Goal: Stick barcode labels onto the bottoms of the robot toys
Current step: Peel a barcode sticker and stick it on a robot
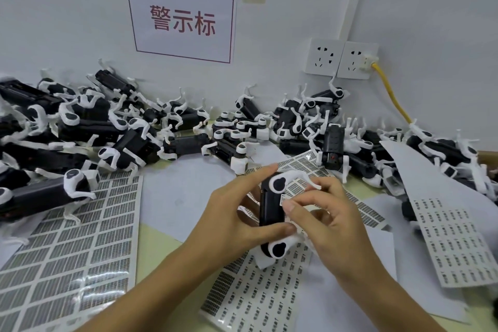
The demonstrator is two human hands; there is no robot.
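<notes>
A black robot toy (270,206) with white legs is held above the table, belly turned to the right. My left hand (237,213) grips it, thumb across the near end and fingers over the far end. My right hand (326,213) pinches a small white barcode label (285,199) against the toy's underside with thumb and forefinger. A sheet of barcode labels (258,294) lies under the hands. Another label sheet (72,245) lies at the left.
A heap of black-and-white robot toys (113,127) runs along the wall from left to right. More label sheets (452,242) lie at the right. Wall sockets (341,59) with a yellow cable (390,89) are at the back right. A sign (183,19) hangs on the wall.
</notes>
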